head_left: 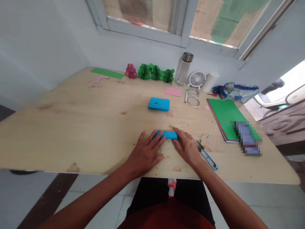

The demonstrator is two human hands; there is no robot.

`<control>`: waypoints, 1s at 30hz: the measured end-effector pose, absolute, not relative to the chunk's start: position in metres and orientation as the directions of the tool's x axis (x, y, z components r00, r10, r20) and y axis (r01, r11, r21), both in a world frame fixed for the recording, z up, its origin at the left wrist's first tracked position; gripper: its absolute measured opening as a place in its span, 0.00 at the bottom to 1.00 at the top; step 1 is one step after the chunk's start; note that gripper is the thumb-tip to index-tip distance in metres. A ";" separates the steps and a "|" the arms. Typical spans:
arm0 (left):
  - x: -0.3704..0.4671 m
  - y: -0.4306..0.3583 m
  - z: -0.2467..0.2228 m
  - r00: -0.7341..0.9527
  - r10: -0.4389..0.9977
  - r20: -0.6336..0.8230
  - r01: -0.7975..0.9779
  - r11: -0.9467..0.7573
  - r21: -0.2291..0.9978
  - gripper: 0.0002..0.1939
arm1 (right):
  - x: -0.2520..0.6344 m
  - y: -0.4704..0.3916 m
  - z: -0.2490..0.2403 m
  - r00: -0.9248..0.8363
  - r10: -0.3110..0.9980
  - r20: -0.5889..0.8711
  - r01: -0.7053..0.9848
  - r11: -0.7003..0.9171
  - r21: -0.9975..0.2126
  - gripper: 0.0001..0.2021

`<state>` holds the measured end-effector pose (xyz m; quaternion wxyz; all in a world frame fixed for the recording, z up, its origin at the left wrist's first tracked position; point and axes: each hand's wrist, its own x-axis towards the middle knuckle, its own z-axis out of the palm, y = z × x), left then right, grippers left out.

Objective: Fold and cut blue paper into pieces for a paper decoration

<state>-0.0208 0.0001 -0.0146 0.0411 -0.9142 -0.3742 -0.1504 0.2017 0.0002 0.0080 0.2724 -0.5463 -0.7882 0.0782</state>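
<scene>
pressing the blue strip (170,135) to the surface (95,127), my 2 hands, left (145,154) and right (188,146), keep their fingers on its ends, nearer me than the blue stack (159,104).

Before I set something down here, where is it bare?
Widest: left of the blue stack and left hand, below the pink strip. Smaller: right of the snips, below the green pad. Crowded: by the bottle, fan and pouch.

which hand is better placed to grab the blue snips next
Probably the right: the blue snips lie just beside the right hand, while the left hand is farther off, beyond it. Both hands are at the blue paper strip, so neither looks idle.
</scene>
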 end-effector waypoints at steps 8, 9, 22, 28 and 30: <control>-0.015 0.002 -0.010 0.632 0.701 0.332 0.729 -0.683 0.053 0.32 | 0.206 0.000 0.011 -0.421 0.845 0.329 0.813 0.513 -0.275 0.16; -0.014 0.001 -0.008 0.620 0.711 0.332 0.739 -0.672 0.060 0.31 | 0.206 -0.001 0.011 -0.427 0.843 0.328 0.814 0.516 -0.267 0.16; -0.010 -0.010 -0.011 0.571 0.767 0.292 0.759 -0.629 0.168 0.31 | 0.205 -0.007 0.012 -0.440 0.833 0.335 0.814 0.528 -0.243 0.16; -0.012 -0.010 -0.011 0.572 0.761 0.306 0.759 -0.633 0.154 0.32 | 0.207 -0.011 0.010 -0.424 0.837 0.347 0.815 0.519 -0.257 0.17; -0.012 -0.011 -0.011 0.571 0.752 0.329 0.758 -0.637 0.140 0.32 | 0.207 -0.011 0.010 -0.421 0.840 0.343 0.819 0.514 -0.254 0.16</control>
